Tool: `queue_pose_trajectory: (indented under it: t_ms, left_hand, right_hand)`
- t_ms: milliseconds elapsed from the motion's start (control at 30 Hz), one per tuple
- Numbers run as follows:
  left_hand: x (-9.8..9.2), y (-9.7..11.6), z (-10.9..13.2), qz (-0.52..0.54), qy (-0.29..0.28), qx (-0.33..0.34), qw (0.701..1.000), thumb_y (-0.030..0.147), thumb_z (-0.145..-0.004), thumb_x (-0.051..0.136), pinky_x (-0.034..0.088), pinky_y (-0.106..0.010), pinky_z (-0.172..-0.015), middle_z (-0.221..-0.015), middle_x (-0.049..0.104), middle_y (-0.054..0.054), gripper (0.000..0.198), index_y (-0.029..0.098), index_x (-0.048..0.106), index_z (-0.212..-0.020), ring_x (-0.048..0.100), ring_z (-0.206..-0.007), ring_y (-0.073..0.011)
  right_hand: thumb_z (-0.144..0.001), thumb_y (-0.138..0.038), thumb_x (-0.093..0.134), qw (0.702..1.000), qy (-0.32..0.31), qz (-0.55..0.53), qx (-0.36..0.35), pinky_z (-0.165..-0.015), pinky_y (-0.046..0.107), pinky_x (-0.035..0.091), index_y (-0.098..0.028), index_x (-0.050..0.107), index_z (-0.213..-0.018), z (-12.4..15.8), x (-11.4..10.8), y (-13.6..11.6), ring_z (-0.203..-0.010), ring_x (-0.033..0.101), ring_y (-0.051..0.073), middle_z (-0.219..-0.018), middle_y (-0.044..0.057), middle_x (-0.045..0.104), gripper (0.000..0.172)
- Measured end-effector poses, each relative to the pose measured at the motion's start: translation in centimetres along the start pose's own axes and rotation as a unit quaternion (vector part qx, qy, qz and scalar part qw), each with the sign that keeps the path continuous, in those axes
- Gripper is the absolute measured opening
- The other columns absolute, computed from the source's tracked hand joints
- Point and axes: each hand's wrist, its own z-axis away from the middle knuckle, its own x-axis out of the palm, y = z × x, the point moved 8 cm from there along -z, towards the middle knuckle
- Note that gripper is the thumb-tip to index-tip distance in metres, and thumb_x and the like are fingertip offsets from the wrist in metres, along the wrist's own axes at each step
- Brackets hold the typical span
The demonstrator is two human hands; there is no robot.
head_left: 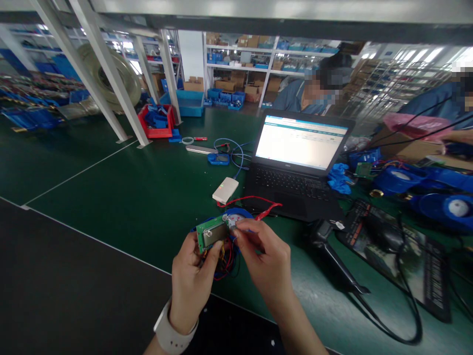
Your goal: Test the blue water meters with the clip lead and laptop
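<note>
My left hand (192, 276) grips a small green circuit board (211, 231) with a grey display, held tilted above the green bench. Coloured wires (226, 260) hang from the board between my hands. My right hand (264, 256) pinches the board's right end with thumb and fingers. Just behind it sits a round blue meter unit (240, 215) with a white dial. A red wire (254, 200) runs from it toward the laptop. A white band is on my left wrist.
An open black laptop (295, 167) stands behind, a white box (225, 190) to its left. A black handheld scanner (334, 256) with cable lies at right. Blue meter housings (451, 207) sit far right. Two people sit across the bench. A red bin (157, 121) is at back.
</note>
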Motion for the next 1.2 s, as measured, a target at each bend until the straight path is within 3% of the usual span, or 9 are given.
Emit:
queue_pose_trajectory:
  t_ms: [600, 867, 1200]
  left_hand:
    - [0.02, 0.38, -0.20, -0.011, 0.010, 0.000, 1.000, 0.034, -0.078, 0.066, 0.056, -0.021, -0.055, -0.073, 0.074, 0.001, 0.019, 0.020, 0.064, -0.092, 0.070, -0.063, -0.0149]
    - [0.09, 0.31, -0.03, 0.013, 0.007, 0.005, 1.000, 0.031, -0.079, 0.067, 0.053, -0.015, -0.055, -0.073, 0.074, 0.005, 0.016, 0.023, 0.064, -0.092, 0.069, -0.063, -0.0103]
    - [-0.24, 0.45, -0.01, -0.014, 0.017, 0.004, 1.000, 0.034, -0.078, 0.067, 0.052, -0.017, -0.053, -0.071, 0.074, 0.004, 0.018, 0.023, 0.064, -0.092, 0.068, -0.060, -0.0116]
  right_hand:
    - [-0.086, -0.011, 0.056, 1.000, -0.003, 0.014, -0.002, -0.064, 0.020, 0.057, -0.021, 0.064, -0.091, 0.00, 0.07, 0.07, -0.076, 0.067, 0.012, -0.086, 0.001, 0.069, 0.014]
    - [-0.087, -0.011, 0.056, 1.000, 0.001, 0.008, -0.005, -0.064, 0.020, 0.057, -0.021, 0.064, -0.092, 0.01, 0.07, 0.13, -0.076, 0.067, 0.012, -0.087, 0.002, 0.069, 0.014]
    - [-0.087, -0.011, 0.055, 1.000, -0.001, 0.009, -0.004, -0.064, 0.020, 0.057, -0.022, 0.064, -0.092, 0.09, 0.06, 0.01, -0.077, 0.067, 0.012, -0.087, 0.002, 0.069, 0.014]
